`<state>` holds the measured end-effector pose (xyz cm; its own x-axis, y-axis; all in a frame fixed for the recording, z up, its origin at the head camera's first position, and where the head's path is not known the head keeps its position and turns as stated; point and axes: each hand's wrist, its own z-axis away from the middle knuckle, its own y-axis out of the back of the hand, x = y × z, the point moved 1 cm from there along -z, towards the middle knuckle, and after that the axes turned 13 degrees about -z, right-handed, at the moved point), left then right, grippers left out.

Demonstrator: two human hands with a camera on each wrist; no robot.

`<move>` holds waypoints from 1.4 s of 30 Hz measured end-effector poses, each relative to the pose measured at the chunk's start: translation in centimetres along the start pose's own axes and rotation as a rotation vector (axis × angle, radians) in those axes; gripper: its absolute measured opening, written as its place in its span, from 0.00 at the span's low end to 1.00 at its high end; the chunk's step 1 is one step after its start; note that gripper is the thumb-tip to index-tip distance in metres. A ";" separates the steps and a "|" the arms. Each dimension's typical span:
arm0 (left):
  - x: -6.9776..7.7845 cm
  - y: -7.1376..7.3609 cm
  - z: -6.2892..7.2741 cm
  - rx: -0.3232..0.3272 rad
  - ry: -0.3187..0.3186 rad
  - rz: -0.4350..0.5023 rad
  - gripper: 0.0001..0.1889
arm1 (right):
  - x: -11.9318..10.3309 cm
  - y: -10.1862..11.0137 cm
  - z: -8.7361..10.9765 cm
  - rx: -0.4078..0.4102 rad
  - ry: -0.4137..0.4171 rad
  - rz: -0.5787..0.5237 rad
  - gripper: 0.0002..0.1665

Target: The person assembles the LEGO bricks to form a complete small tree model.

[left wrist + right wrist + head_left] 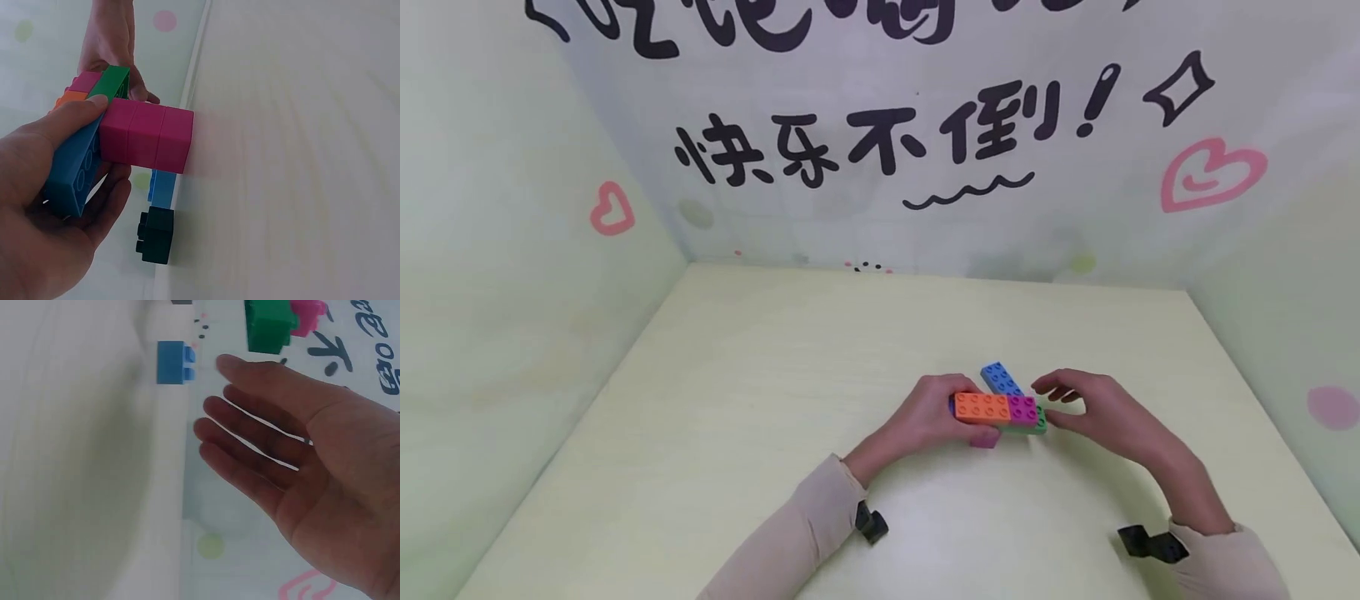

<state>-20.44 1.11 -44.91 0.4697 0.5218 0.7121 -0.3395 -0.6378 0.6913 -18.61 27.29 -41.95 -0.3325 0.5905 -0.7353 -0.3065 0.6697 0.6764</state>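
My left hand (936, 412) grips a built-up block of toy bricks, its thumb along the near side. On top lie an orange brick (982, 407) and a magenta brick (1022, 410). Beneath these run a blue brick (72, 172) and a green brick (111, 84), with a stack of magenta bricks (147, 134) jutting downward. At the green end hovers my right hand (1097, 412), fingers loosely bent and apart, with nothing in them. A loose blue brick (1002, 379) rests on the table just behind the block.
In the left wrist view a dark green brick (157, 235) stands on the table near the blue one. The pale table (760, 350) is bounded by a printed back wall (850, 225) and side walls, left (512, 275) and right (1285, 317).
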 end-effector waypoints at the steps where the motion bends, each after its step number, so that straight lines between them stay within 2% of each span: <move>1: -0.1 0.0 0.0 0.000 0.003 0.000 0.24 | 0.2 -0.3 -0.4 0.008 -0.008 0.009 0.21; 8: -0.3 0.0 0.3 -0.003 0.016 0.010 0.23 | 1.3 -2.1 -3.4 -0.002 -0.029 0.078 0.18; 15: -0.1 0.1 0.1 -0.006 -0.036 0.010 0.20 | 1.1 -2.5 -3.8 0.040 -0.040 0.161 0.17; 19: 0.0 0.2 0.0 -0.009 -0.039 0.005 0.20 | 1.3 -2.3 -3.5 0.080 -0.070 0.081 0.17; 22: 0.0 0.2 0.0 -0.015 -0.025 0.003 0.21 | 1.7 -2.0 -2.9 0.143 -0.080 -0.002 0.19; 27: -0.1 0.1 0.0 -0.031 0.017 0.014 0.22 | 1.7 -0.5 -1.4 0.265 0.009 -0.046 0.22; 31: -0.3 0.0 0.1 -0.034 0.023 0.022 0.22 | 0.2 0.8 -0.5 0.311 0.065 -0.095 0.22; 34: -0.3 0.0 0.0 -0.034 0.009 0.026 0.22 | -1.4 1.3 -0.1 0.280 0.126 -0.140 0.25; 38: -0.3 0.0 -0.1 -0.019 -0.013 0.018 0.22 | -3.0 1.2 -0.1 0.179 0.248 -0.158 0.29; 42: -0.3 0.0 -0.1 -0.002 -0.033 -0.015 0.24 | -3.8 0.8 -0.1 0.123 0.268 -0.147 0.28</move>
<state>-20.66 1.05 -45.11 0.5010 0.5123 0.6976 -0.3343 -0.6289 0.7019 -17.69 25.49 -38.63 -0.5205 0.3553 -0.7764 -0.2639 0.7978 0.5421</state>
